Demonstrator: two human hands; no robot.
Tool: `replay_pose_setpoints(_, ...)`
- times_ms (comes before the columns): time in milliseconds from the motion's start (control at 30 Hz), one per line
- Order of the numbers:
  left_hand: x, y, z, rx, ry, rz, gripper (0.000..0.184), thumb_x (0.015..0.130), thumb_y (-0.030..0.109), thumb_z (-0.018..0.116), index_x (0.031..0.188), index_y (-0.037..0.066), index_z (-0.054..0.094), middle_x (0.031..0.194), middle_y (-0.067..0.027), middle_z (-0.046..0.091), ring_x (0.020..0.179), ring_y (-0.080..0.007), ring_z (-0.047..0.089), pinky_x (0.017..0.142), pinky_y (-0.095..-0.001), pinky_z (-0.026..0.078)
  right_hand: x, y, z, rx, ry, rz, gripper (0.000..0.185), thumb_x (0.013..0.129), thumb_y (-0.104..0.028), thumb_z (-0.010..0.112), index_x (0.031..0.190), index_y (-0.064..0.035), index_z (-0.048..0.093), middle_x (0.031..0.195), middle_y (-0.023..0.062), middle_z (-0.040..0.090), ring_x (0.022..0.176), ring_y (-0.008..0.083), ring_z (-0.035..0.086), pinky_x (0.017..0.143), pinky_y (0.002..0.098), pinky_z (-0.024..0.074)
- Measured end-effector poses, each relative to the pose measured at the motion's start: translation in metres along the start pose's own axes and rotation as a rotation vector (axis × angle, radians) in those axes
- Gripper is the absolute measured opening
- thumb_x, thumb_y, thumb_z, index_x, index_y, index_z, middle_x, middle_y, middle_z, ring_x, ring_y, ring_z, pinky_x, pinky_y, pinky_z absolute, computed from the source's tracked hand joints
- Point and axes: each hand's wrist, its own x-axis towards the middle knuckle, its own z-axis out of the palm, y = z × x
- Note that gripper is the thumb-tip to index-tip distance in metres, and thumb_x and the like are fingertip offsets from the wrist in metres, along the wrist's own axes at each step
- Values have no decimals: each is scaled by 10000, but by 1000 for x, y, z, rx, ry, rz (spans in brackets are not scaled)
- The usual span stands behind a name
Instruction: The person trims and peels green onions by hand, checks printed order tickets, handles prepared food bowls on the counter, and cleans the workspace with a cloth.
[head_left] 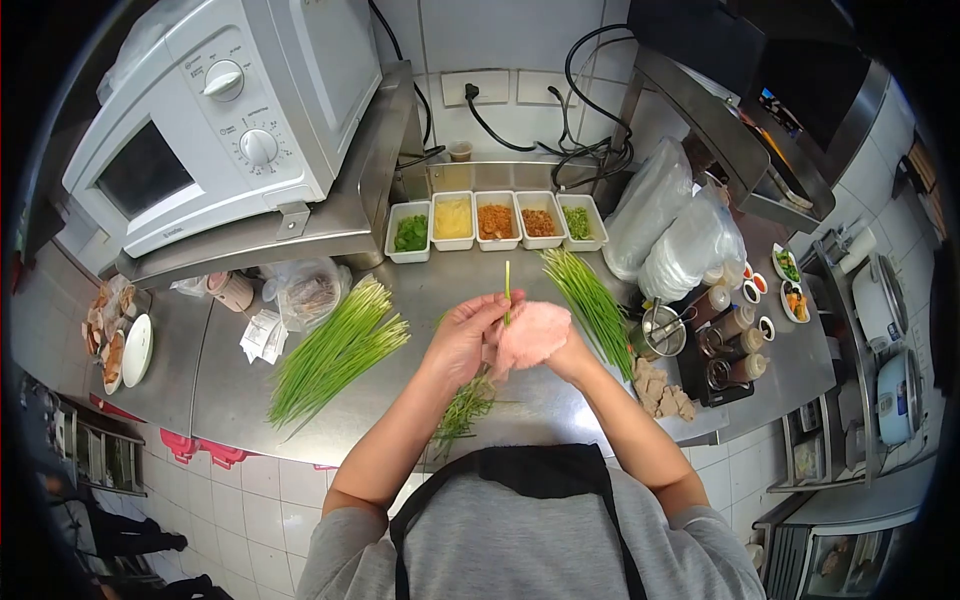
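Note:
My left hand [462, 338] pinches a thin green stalk [507, 283], like a chive or scallion, which stands upright above the fingertips. Close beside it, my right hand [568, 357] is closed on a pale pink, cloth-like piece [532, 336] that hides most of its fingers. The two hands meet over the middle of the steel counter. A large bunch of green stalks [338, 350] lies left of my hands, and a second bunch [588, 305] lies to the right. Loose green trimmings [462, 408] are scattered below my left hand.
Several white tubs [408, 252] of chopped toppings line the back. A microwave [215, 130] stands on a shelf [345, 205] at left. Plastic bags [690, 240], a metal pot [658, 332], sauce bottles [740, 320] and a crumpled brown cloth [660, 392] crowd the right.

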Motion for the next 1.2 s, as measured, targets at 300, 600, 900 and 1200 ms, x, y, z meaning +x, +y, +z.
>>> replay_pose_setpoints(300,2,43,6,-37,-36,83,128,861,138,603,958,55,613,988,-81,646,916,-173,615,824,-297,472,-96,0,-54,-477,-786,440,121,762,-99,562,820,-39,649,741,58,643,685,177,593,643,301,475)
replay_pose_setpoints(600,0,23,33,249,-172,68,158,829,89,645,961,3,636,882,-106,664,779,-181,652,687,-262,515,-36,-87,-14,-470,295,-157,215,800,-140,657,945,19,647,762,39,551,639,120,522,566,252,421)
replay_pose_setpoints(900,-17,10,4,398,-149,-31,176,825,89,651,954,-31,634,856,-111,667,728,-150,642,675,-245,519,-11,-73,-25,63,493,-151,150,861,-121,608,840,23,645,642,18,548,540,75,500,463,203,371)
replay_pose_setpoints(1200,-25,1,-22,348,-125,-88,143,830,97,643,930,-3,632,825,-87,662,710,-131,635,655,-244,520,-21,-84,-35,195,585,-162,177,882,-145,586,861,24,636,793,75,628,566,104,559,463,211,421)
